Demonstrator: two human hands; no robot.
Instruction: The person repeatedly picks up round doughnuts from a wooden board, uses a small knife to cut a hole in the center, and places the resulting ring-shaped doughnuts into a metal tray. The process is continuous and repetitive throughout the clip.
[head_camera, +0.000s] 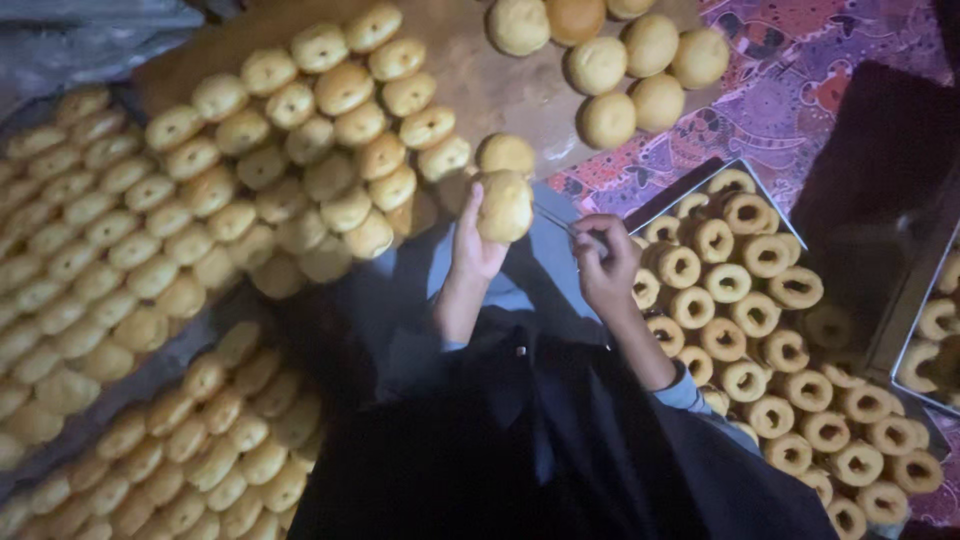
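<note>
Left hand (472, 240) is up in the middle, fingers wrapped round a pale round bun (505, 205). Right hand (605, 265) sits just to the right of it, pinched shut on a thin tool (560, 222) whose tip points at the bun; too dim to say what kind of tool it is.

My guess at what could go wrong: a push that's too hard or off-centre could tear the soft bun, or the tip could come through toward the left palm behind it. The light is poor, which wouldn't help.

One more bun (505, 153) lies just beyond the held one, and six whole buns (620, 70) sit far right on the board (480, 85). The heaps on the left (210, 200) run to many dozens, too many to count. The tray (700, 185) on the right holds roughly thirty ring-shaped ones (745, 300), over a patterned cloth (790, 60).
</note>
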